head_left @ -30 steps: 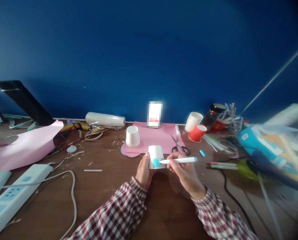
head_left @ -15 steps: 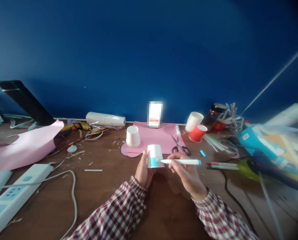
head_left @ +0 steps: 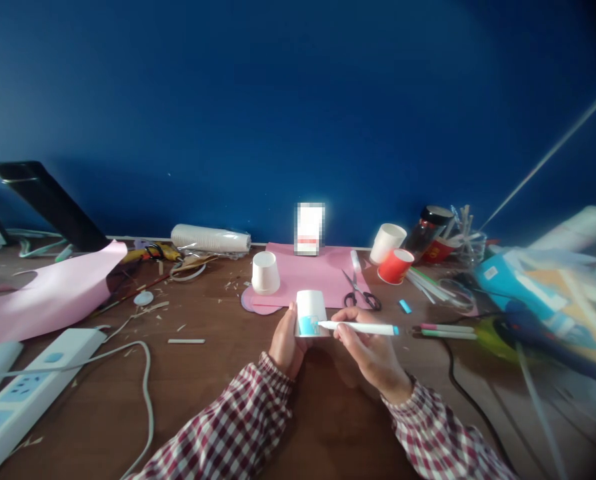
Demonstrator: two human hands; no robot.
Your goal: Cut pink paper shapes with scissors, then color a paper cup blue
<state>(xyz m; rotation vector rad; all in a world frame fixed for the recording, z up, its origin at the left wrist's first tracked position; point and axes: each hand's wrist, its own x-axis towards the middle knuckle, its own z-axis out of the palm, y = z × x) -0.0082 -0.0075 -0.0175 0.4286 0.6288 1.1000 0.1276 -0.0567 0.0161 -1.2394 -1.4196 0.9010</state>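
Note:
My left hand [head_left: 285, 343] is closed around the left side and underside of a white paper cup [head_left: 309, 301], partly behind it. Blue colouring covers a patch on the lower part of the cup's side. Between the thumb and fingers of my right hand [head_left: 371, 350] is a white marker [head_left: 361, 327] with a blue end. Its tip points left and meets the cup at the blue patch. A small blue marker cap [head_left: 405, 307] lies on the table, right of my right hand. Black-handled scissors [head_left: 361, 293] lie just beyond that hand.
A pink sheet [head_left: 308, 270] lies behind the cup, with another white cup [head_left: 265, 273] at its left. A red cup [head_left: 395, 267] and markers [head_left: 448, 331] are to the right. A power strip [head_left: 43, 373] with cable and a curled pink sheet [head_left: 53, 293] occupy the left.
The marker and my right hand have shifted slightly left, with the tip still at the blue patch. The cup has moved or turned very slightly in my left hand.

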